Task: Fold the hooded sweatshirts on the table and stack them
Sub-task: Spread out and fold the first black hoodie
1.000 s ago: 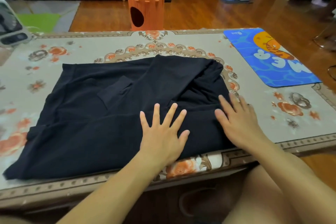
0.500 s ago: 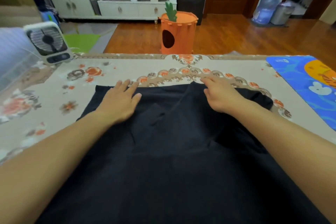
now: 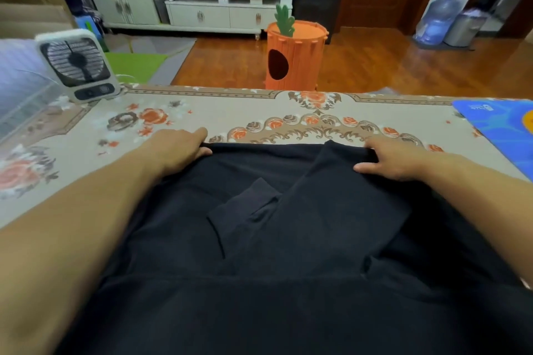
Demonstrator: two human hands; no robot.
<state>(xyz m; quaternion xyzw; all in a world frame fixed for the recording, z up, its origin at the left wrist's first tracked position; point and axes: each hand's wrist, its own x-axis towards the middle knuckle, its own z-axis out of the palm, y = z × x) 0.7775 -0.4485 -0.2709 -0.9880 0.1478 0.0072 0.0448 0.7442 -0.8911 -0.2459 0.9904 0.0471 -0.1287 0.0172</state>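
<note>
Black fabric fills the lower half of the view: 1 hooded sweatshirt (image 3: 288, 282) lies spread on the counter (image 3: 259, 106), whose cloth is beige with orange flowers. A ribbed sleeve cuff (image 3: 245, 204) lies across the sweatshirt's middle, and a folded panel slants over it from 1 o'clock. At 11 o'clock the left hand (image 3: 176, 150) grips the sweatshirt's far edge, fingers curled over the fabric and thumb under it. At 1 o'clock the right hand (image 3: 395, 158) pinches the same far edge, its grip closed on the cloth with the thumb on top. Both forearms reach over the garment. At 10 o'clock a small white desk fan (image 3: 78, 66) stands on the counter's far left corner, well apart from the sweatshirt. At 2 o'clock a blue mat (image 3: 501, 130) lies on the counter. Beyond the counter, at 12 o'clock, an orange carrot-shaped bin (image 3: 294, 57) stands on the wooden floor.
</note>
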